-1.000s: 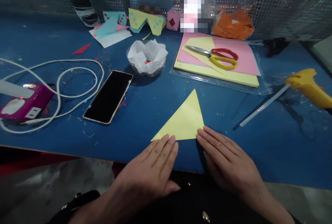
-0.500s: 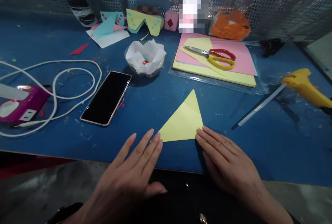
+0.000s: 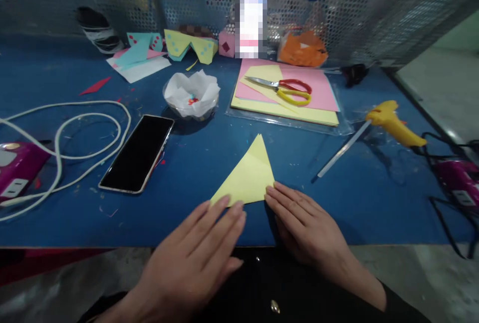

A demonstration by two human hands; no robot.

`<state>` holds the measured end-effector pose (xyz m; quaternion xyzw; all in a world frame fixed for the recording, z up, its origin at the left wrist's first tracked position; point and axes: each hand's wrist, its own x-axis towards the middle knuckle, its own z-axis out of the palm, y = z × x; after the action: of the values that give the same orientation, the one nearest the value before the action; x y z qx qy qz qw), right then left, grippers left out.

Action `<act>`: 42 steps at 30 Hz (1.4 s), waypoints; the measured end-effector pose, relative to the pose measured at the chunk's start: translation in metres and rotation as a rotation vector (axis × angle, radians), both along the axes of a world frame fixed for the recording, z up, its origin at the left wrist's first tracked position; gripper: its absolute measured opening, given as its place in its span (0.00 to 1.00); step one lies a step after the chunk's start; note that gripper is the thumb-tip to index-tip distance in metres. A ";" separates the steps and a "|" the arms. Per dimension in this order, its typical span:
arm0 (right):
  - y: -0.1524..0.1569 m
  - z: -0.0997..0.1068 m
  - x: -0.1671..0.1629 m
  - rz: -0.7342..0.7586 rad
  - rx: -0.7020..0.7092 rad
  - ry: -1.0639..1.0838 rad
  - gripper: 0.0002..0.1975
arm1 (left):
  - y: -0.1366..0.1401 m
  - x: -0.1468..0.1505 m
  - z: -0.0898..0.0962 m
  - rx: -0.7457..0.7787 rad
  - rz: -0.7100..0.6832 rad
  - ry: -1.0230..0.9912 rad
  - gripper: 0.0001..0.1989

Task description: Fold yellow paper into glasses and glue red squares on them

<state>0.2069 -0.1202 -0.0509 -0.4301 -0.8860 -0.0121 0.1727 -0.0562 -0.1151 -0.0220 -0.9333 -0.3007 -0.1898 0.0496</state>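
A folded triangle of yellow paper [image 3: 249, 173] lies on the blue table close to its front edge, its tip pointing away from me. My left hand [image 3: 196, 248] is open, its outstretched fingers over the paper's lower left edge; whether they press on it I cannot tell. On the other side, my right hand [image 3: 310, 228] lies open with its fingertips on the lower right corner. Neither hand grasps the paper.
Left stand a phone [image 3: 138, 153], a white cable [image 3: 80, 158] and a purple power strip [image 3: 22, 168]. Behind are a paper-lined bowl [image 3: 192, 94] and scissors [image 3: 288, 88] on paper sheets [image 3: 322, 94]. A yellow glue gun [image 3: 396, 123] with a glue stick lies right.
My left hand has shifted rightward along the paper's lower edge, covering more of its left corner. The right hand stays at the right corner. The camera view has turned to the right.
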 end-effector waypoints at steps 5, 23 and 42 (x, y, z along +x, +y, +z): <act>0.002 0.000 -0.004 -0.015 0.022 0.065 0.22 | 0.023 0.034 -0.014 -0.133 -0.093 0.165 0.36; 0.001 0.000 -0.005 0.002 0.007 0.113 0.21 | 0.032 -0.032 0.005 -0.231 0.326 0.007 0.22; 0.004 0.000 -0.002 -0.004 0.089 0.243 0.20 | 0.143 0.084 -0.003 -0.839 0.463 -0.594 0.11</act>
<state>0.2048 -0.1159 -0.0509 -0.4222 -0.8562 0.0004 0.2977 0.0273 0.0283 -0.0251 -0.6893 -0.5482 -0.2927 -0.3723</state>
